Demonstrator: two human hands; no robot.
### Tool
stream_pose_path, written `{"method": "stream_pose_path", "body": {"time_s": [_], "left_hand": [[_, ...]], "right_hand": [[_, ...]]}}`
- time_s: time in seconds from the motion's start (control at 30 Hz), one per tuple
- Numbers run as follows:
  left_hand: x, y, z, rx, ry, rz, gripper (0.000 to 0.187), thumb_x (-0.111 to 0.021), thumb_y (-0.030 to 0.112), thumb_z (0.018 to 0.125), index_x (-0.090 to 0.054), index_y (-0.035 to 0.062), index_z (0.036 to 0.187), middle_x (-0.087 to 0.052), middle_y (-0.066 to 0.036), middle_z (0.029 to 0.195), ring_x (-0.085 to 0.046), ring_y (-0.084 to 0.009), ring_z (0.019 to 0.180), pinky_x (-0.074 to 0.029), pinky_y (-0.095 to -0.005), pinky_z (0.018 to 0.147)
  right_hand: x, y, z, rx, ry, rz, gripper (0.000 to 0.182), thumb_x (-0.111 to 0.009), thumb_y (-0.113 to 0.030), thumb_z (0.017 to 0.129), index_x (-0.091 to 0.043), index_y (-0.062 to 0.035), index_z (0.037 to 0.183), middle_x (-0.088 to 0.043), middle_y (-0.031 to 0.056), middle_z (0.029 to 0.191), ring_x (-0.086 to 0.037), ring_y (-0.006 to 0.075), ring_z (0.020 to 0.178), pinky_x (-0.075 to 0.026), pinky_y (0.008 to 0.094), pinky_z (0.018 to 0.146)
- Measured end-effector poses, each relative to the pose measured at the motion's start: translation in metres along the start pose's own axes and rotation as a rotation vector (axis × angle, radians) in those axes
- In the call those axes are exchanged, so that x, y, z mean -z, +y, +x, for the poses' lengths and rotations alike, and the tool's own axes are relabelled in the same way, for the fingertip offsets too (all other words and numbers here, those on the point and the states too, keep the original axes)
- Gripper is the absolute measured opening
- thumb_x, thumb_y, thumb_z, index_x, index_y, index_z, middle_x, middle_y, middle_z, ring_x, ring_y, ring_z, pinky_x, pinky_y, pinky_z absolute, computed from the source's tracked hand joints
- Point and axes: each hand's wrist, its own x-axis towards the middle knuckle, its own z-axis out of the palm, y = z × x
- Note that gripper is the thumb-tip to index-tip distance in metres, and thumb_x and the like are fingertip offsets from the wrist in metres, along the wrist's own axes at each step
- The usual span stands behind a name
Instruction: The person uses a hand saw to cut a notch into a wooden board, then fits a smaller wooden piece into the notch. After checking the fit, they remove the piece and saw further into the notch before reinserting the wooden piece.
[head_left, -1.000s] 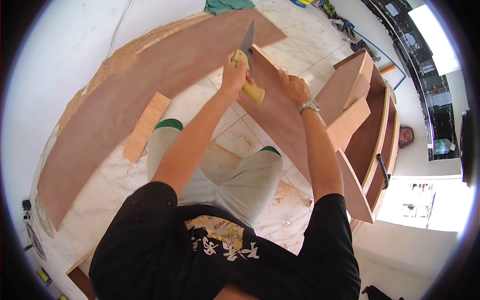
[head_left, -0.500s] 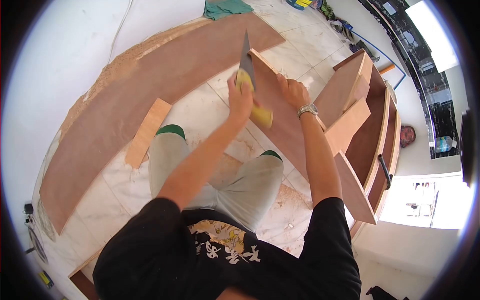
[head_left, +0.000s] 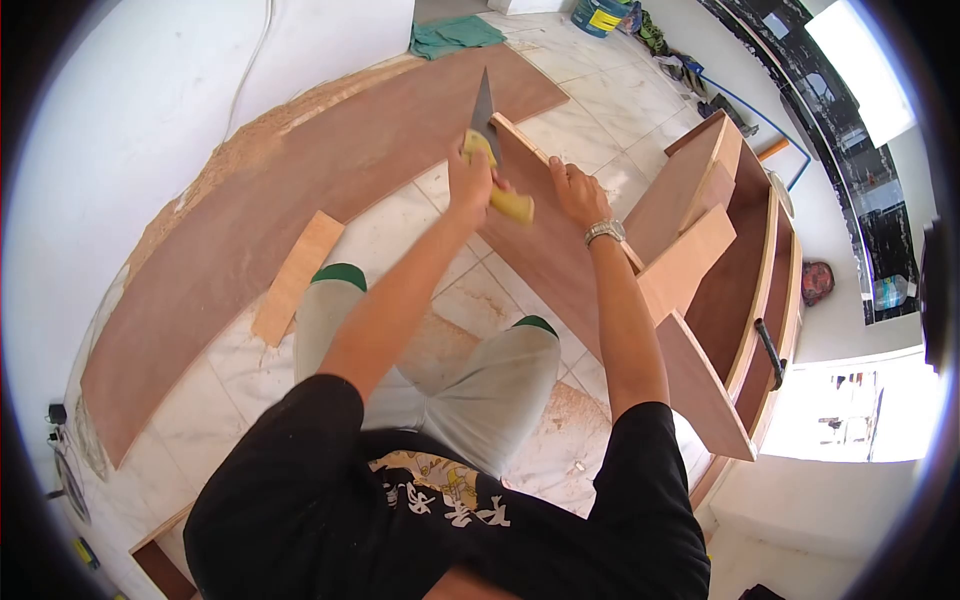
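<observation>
My left hand (head_left: pixel 470 182) is wrapped round the yellow handle of a hand saw (head_left: pixel 484 108). The saw's grey blade points away from me, beside the far end of a long brown board (head_left: pixel 545 240). On that board's right edge lies my right hand (head_left: pixel 580 194), fingers partly spread, with a metal watch on the wrist. The board slants from the saw down towards the right, next to a wooden cabinet frame (head_left: pixel 735 280). A short light wood piece (head_left: pixel 686 264) crosses near the board's edge.
A large curved brown panel (head_left: pixel 270 220) lies on the tiled floor at the left, with a small plank (head_left: pixel 297 278) by it. A green cloth (head_left: pixel 456 37) and a blue bucket (head_left: pixel 600 16) are at the back. A dark clamp-like tool (head_left: pixel 770 352) is on the cabinet.
The saw and my left hand have shifted slightly left, and the handle looks less blurred. My right hand appears slightly lower and further left. The whole view has shifted a little.
</observation>
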Motion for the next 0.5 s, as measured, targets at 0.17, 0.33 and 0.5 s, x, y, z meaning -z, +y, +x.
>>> {"method": "stream_pose_path", "body": {"time_s": [0.17, 0.33, 0.5], "left_hand": [[0.003, 0.025, 0.007, 0.108, 0.008, -0.021, 0.041, -0.045, 0.017, 0.107, -0.034, 0.01, 0.146, -0.051, -0.009, 0.089, -0.054, -0.0177, 0.055, -0.058, -0.0396, 0.056], [0.038, 0.003, -0.081, 0.051, -0.024, 0.064, 0.045, -0.051, 0.022, 0.108, -0.036, 0.0185, 0.15, -0.05, -0.005, 0.083, -0.053, -0.0146, 0.062, -0.057, -0.0399, 0.056], [0.05, 0.035, -0.1, 0.18, -0.046, 0.077, 0.045, -0.052, 0.021, 0.107, -0.037, 0.0149, 0.148, -0.049, -0.003, 0.079, -0.05, -0.0134, 0.059, -0.054, -0.0374, 0.053]], "right_hand": [[-0.012, 0.009, 0.014, 0.045, 0.049, 0.001, 0.076, -0.033, -0.068, 0.102, -0.072, -0.0072, 0.124, -0.068, 0.0298, 0.123, -0.062, 0.0486, 0.121, -0.047, 0.0548, 0.104], [-0.005, 0.01, 0.006, 0.018, -0.038, -0.01, 0.075, -0.035, -0.068, 0.101, -0.074, -0.0062, 0.121, -0.068, 0.0297, 0.123, -0.062, 0.0481, 0.121, -0.047, 0.0544, 0.104], [-0.004, 0.005, 0.002, 0.045, 0.011, -0.036, 0.073, -0.037, -0.066, 0.101, -0.076, -0.0058, 0.117, -0.069, 0.0298, 0.122, -0.064, 0.048, 0.118, -0.049, 0.0542, 0.103]]}}
